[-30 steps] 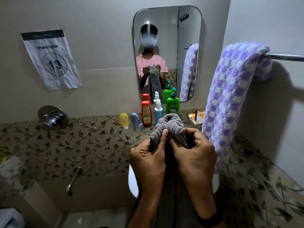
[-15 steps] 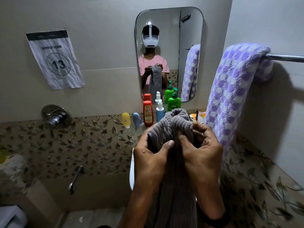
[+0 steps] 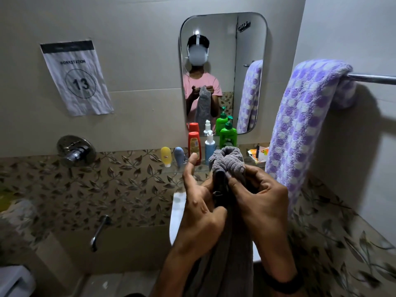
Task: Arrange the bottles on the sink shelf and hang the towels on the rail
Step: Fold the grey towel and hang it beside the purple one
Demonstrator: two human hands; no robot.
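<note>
While the grey ribbed towel (image 3: 228, 162) hangs bunched in front of the chest, its top gathered into a knot of folds and its length dropping out of view below, only the right hand (image 3: 260, 202) truly holds it: thumb and fingertips (image 3: 228, 175) pinch the gathered edge. The left hand (image 3: 200, 202) lies against the cloth lower down with its fingers spread and its thumb raised, gripping nothing that I can see. Behind the towel, on the glass sink shelf (image 3: 171, 168), stand a yellow tube (image 3: 166, 156), a blue-grey tube (image 3: 179, 154), a red bottle (image 3: 194, 146), a white-and-blue spray bottle (image 3: 209, 144) and a green pump bottle (image 3: 228, 136), all upright in a row beneath the mirror (image 3: 222, 61). To the right, the purple checked towel (image 3: 300, 125) already drapes over the chrome rail (image 3: 372, 78), covering its near end. The risk, as I judge it, is twofold: one pinch on a heavy bunched towel may slip and let it drop toward the basin, and swinging the bundle up toward the rail could brush the bottles just behind it, or drag the purple towel off if the two crowd together.
</note>
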